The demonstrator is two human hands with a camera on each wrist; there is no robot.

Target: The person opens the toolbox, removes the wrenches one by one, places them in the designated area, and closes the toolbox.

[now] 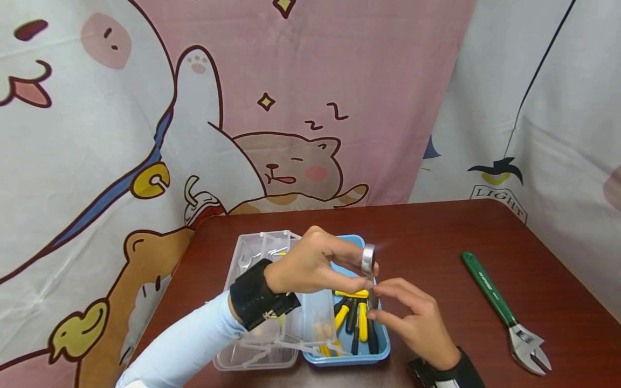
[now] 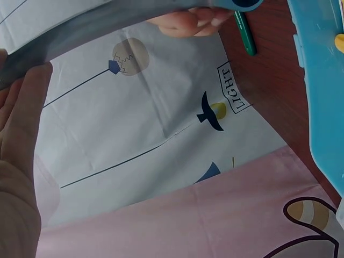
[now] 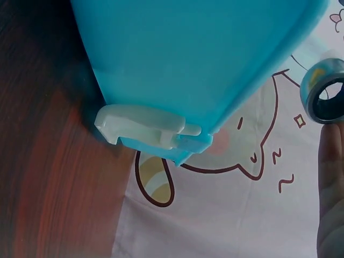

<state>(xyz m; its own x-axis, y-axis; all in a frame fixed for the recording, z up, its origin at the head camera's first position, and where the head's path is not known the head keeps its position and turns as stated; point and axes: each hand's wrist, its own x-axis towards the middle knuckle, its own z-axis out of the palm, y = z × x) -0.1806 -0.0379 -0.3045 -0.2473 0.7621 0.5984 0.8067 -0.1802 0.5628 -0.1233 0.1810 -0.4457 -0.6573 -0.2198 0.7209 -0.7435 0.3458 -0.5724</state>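
Over the blue toolbox (image 1: 383, 353), both hands hold a metal ring-ended wrench (image 1: 366, 260). My left hand (image 1: 308, 264) grips it near the upper ring, thumb across the front. Lower on the shaft, the fingertips and thumb of my right hand (image 1: 419, 318) pinch it. In the left wrist view the grey shaft (image 2: 107, 32) runs across the top, with right-hand fingers (image 2: 185, 22) at its far part. A dark-lined ring (image 3: 313, 97) shows at the right edge of the right wrist view. Inside the box lie several yellow-and-black-handled screwdrivers (image 1: 363, 322), partly hidden by the hands.
The toolbox's clear compartment lid (image 1: 233, 323) lies opened to the left, with small metal tools inside. A green-handled adjustable wrench (image 1: 492, 293) rests on the right of the brown table (image 1: 427, 237). A printed cloth (image 1: 378, 108) hangs behind.
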